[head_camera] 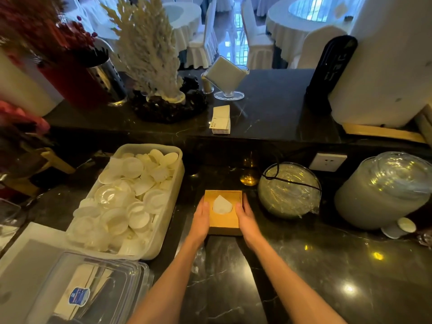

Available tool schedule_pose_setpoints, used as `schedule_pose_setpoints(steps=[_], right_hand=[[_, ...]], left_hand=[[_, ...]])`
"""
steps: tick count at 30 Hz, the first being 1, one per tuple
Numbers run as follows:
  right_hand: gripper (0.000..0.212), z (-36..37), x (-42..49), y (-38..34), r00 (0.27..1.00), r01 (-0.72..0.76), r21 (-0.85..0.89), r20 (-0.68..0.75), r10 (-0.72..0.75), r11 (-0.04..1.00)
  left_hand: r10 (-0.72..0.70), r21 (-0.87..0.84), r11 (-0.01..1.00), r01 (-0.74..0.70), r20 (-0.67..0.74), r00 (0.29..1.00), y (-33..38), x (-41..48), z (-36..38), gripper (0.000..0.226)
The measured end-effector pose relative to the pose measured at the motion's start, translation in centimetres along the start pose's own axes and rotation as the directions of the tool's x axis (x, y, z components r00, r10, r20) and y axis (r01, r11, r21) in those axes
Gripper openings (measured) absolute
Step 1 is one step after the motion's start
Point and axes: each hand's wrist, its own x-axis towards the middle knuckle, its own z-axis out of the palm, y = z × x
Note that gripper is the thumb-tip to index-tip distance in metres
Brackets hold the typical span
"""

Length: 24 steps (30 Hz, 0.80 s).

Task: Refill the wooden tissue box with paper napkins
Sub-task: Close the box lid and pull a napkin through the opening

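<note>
A square wooden tissue box (224,220) rests on the dark marble counter in front of me. A white paper napkin (221,205) pokes up through the round hole in its lid. My left hand (200,221) presses against the box's left side and my right hand (246,219) against its right side, so both hands grip it between them. On the raised ledge behind stands a clear holder of white napkins (224,72), tilted on a corner.
A white tub of small dishes (171,208) sits just left of the box. Plastic-wrapped stacks of plates (289,190) (383,190) stand to the right. A clear lidded container (88,288) lies at lower left. A card stack (220,119), coral ornament (149,50) and wall socket (327,162) are behind.
</note>
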Motion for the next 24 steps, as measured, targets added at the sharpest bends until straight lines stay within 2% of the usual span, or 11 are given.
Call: schedule_pose_setpoints(steps=[4,7,10,14,18,24], right_hand=[[0.045,-0.4,0.4,-0.7,0.989,0.142,-0.111,0.062,-0.135,0.984],[0.038,0.0,1.0,-0.5,0.987,0.147,-0.276,0.11,-0.121,0.95],[0.03,0.4,1.3,-0.3,0.99,0.138,-0.29,0.046,-0.131,0.947],[0.004,0.3,0.8,-0.4,0.997,0.082,-0.276,0.01,-0.083,0.958],[0.01,0.4,0.4,-1.1,0.997,0.073,-0.262,0.001,-0.075,0.962],[0.004,0.4,1.1,0.0,0.996,0.082,-0.306,-0.012,-0.09,0.948]], left_hand=[[0.02,-0.003,1.0,-0.02,0.005,1.0,-0.3,0.1,-0.1,0.05],[0.042,-0.021,0.999,-0.042,0.017,0.999,-0.4,0.1,-0.1,0.052],[0.055,-0.035,0.998,-0.054,0.03,0.998,-0.8,0.3,-0.3,0.051],[0.087,0.008,0.996,-0.087,0.026,0.996,-0.7,0.1,-0.2,0.05],[0.159,0.213,0.965,-0.153,-0.009,0.987,-0.4,0.2,-0.1,0.04],[0.13,0.132,0.982,-0.137,0.057,0.99,0.1,0.7,-0.5,0.013]])
